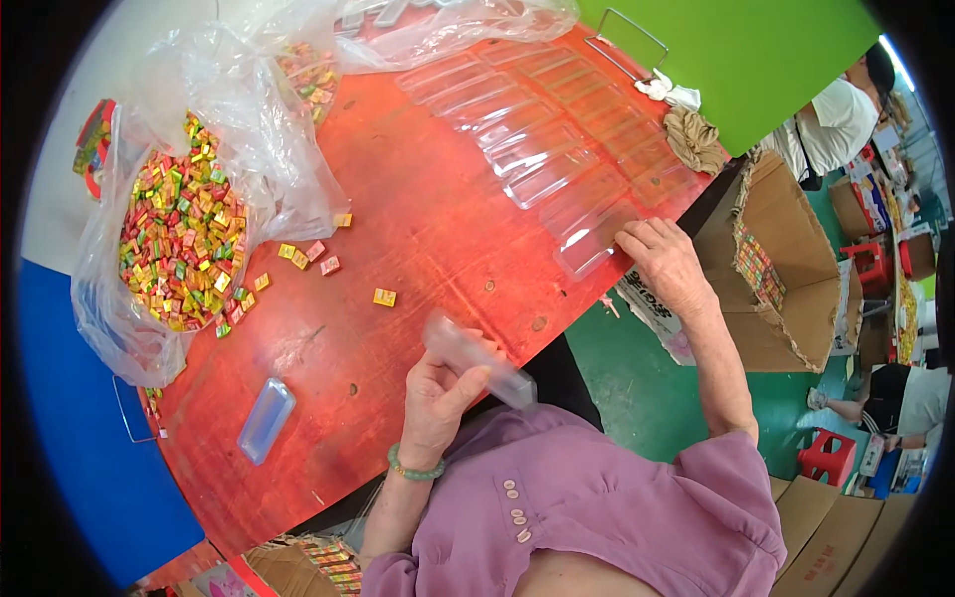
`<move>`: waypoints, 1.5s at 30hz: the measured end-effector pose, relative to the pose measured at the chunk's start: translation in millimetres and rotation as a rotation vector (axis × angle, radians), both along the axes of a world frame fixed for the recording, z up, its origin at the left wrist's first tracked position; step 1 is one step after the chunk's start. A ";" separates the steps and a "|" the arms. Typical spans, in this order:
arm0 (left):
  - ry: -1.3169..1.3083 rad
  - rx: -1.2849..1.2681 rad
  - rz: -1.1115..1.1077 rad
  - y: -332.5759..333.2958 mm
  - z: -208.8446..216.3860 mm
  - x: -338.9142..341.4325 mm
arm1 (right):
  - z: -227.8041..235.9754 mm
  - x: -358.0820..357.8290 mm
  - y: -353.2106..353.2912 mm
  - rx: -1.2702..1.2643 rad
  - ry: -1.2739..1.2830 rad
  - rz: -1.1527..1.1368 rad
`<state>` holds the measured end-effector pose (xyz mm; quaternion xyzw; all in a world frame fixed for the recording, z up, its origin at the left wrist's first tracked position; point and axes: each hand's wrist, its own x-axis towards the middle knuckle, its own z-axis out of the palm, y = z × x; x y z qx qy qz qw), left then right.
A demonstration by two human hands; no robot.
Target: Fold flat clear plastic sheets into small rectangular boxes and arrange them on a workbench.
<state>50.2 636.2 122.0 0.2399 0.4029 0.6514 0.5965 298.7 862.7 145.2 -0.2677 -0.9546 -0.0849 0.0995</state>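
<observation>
My left hand [439, 390], with a green bead bracelet at the wrist, grips a narrow clear plastic box [497, 370] near the table's front edge. The box is tilted and smeared by motion. Over at the right edge of the red table [398, 239], my right hand [665, 261] has its fingers bent onto the end of a clear plastic tray [587, 254], the nearest in its row. Farther back, rows of similar clear trays [522, 149] lie flat side by side. Another clear box [267, 420] rests on the table at the left.
A clear plastic bag [288, 139] spills open around a heap of small coloured, wrapped pieces [184, 234]. Several loose ones, including a yellow piece [384, 297], lie on the table. A brown cloth [693, 139] sits at the far right, above an open cardboard carton [796, 269].
</observation>
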 end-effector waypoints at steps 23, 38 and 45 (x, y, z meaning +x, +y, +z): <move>0.070 -0.003 -0.014 14.1 10.3 11.6 | 16.6 -60.1 -110.7 -1.463 0.549 0.228; 0.271 0.025 0.129 1.6 17.6 -19.1 | 30.7 -105.6 -127.6 -1.080 0.499 0.270; 0.253 0.042 0.145 31.8 19.6 -55.2 | 43.8 -141.9 -75.9 -1.237 0.487 0.184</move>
